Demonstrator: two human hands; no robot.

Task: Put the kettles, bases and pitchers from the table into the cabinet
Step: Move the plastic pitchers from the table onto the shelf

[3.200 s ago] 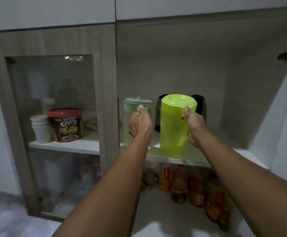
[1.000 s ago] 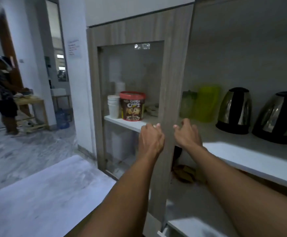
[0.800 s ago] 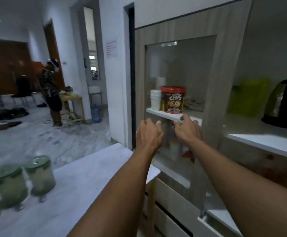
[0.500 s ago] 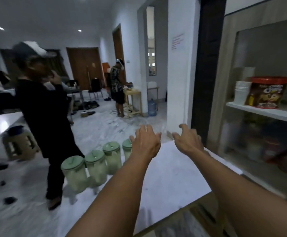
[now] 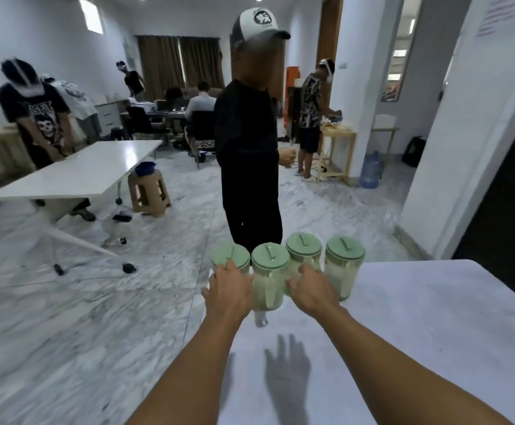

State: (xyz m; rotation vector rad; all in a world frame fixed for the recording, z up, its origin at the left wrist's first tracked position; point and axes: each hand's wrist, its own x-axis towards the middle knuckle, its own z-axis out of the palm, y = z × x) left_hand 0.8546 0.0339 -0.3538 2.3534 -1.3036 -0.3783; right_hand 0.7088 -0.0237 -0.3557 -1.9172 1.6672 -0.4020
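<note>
Several clear pitchers with pale green lids stand in a row at the far left corner of the white table (image 5: 418,326). My left hand (image 5: 228,294) reaches over the leftmost pitcher (image 5: 233,259), fingers spread, right at its side. My right hand (image 5: 311,289) is open in front of the third pitcher (image 5: 303,248), between the second pitcher (image 5: 268,280) and the rightmost pitcher (image 5: 343,268). Neither hand has closed on anything. The cabinet is out of view.
A person in black with a cap (image 5: 250,142) stands just beyond the table's far edge, behind the pitchers. Another white table (image 5: 75,170), a stool (image 5: 149,191) and more people are further back. A white wall corner (image 5: 464,133) rises on the right.
I have turned left, away from the cabinet, to the table. Both empty hands moved forward and now reach the row of green-lidded pitchers.
</note>
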